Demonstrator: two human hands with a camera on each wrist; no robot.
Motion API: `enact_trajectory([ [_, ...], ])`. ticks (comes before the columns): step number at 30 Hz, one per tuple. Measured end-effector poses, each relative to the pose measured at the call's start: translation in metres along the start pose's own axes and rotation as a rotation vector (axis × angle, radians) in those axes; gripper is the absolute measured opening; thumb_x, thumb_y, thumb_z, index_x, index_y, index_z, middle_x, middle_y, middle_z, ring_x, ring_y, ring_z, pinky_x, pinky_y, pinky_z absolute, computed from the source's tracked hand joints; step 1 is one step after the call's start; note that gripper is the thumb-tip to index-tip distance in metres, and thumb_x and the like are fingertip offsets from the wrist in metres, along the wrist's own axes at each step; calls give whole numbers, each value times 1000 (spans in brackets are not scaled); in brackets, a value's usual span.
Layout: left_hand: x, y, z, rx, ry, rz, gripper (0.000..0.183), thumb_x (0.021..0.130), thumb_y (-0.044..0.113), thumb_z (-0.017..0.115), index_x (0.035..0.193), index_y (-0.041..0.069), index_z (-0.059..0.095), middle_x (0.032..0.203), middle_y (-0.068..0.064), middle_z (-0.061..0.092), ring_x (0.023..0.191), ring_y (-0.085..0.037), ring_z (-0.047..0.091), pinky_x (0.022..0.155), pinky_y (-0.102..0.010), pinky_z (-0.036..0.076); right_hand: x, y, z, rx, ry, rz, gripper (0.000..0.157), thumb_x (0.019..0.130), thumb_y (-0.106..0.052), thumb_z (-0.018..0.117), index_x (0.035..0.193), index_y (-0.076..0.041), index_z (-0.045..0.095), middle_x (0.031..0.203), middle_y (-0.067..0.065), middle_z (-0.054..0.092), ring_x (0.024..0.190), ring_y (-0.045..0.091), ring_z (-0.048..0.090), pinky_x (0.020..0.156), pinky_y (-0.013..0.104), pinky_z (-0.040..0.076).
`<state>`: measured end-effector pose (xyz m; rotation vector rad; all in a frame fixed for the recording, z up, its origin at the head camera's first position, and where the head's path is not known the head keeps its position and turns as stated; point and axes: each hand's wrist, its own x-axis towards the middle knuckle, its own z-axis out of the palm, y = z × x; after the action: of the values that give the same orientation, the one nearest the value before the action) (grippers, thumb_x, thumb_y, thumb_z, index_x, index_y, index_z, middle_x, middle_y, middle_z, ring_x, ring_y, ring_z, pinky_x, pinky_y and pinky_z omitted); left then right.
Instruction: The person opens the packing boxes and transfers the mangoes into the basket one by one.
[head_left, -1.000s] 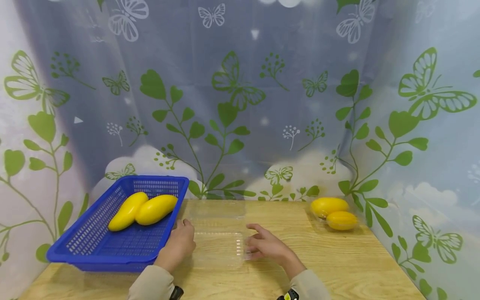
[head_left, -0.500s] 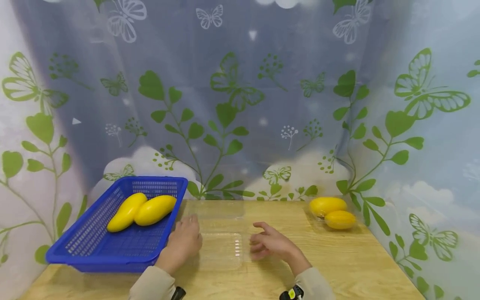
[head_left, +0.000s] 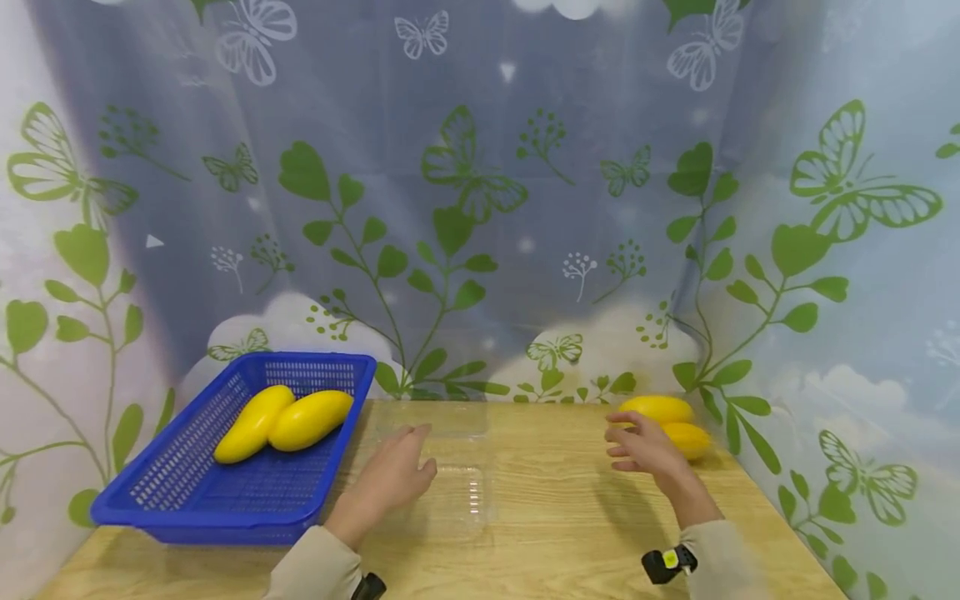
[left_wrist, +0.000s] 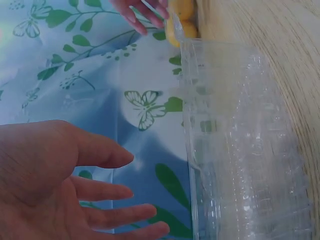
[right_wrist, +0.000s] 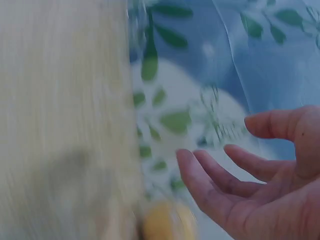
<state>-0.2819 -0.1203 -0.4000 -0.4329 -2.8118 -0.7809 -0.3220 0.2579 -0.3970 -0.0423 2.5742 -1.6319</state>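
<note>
A clear plastic clamshell box (head_left: 457,500) lies with its lid raised or folded back in the middle of the wooden table; in the left wrist view the ridged clear box (left_wrist: 245,145) stands to the right of the hand. My left hand (head_left: 393,479) hovers over the box's left part with fingers spread, holding nothing. My right hand (head_left: 648,454) is in front of two yellow fruits (head_left: 663,408) at the back right and partly hides them. Its fingers are loosely bent with nothing between them; in the right wrist view, one yellow fruit (right_wrist: 169,222) shows below the hand.
A blue plastic basket (head_left: 123,500) stands at the left, holding two yellow mangoes (head_left: 311,419). A printed curtain (head_left: 480,275) with butterflies and leaves hangs behind the wooden table (head_left: 555,533) and along its sides.
My right hand has moved right, from beside the clear box to the yellow fruits. The left hand has shifted a little right and forward over the box. The basket stays put.
</note>
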Motion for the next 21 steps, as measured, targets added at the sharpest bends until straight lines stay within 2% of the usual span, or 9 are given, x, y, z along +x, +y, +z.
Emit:
enact_trajectory([
  [4,3,5,0,-12,-3,11,50,95,12,65,141,-5,57,139,-27,61,129,-43,59,109,-59,48,5,6,-42,-107,101,5,55,108,-21,47,152,10,35,147,42,43,120,49,61,90,40,63],
  [8,7,10,3,-25,-4,42,46,94,11,66,137,-4,60,136,-25,64,127,-42,61,108,-57,50,8,14,-76,-250,216,38,59,106,-26,48,151,11,35,151,44,37,130,57,50,99,52,57],
  [12,9,14,6,-41,-34,60,43,94,9,66,135,-3,62,134,-25,65,124,-42,62,105,-58,52,9,26,-101,-404,291,83,64,104,-31,50,150,11,37,152,45,31,134,61,39,107,66,43],
  [15,9,16,8,-45,-56,44,43,95,11,65,137,0,62,134,-23,65,124,-42,63,104,-58,53,13,37,-115,-430,273,104,70,105,-38,48,152,12,32,154,45,26,136,63,33,111,70,37],
  [21,9,16,11,-37,-62,41,43,95,12,65,137,2,62,133,-22,65,120,-40,64,99,-57,55,21,56,-132,-386,161,130,81,106,-47,43,157,13,20,159,45,14,140,63,28,110,71,37],
])
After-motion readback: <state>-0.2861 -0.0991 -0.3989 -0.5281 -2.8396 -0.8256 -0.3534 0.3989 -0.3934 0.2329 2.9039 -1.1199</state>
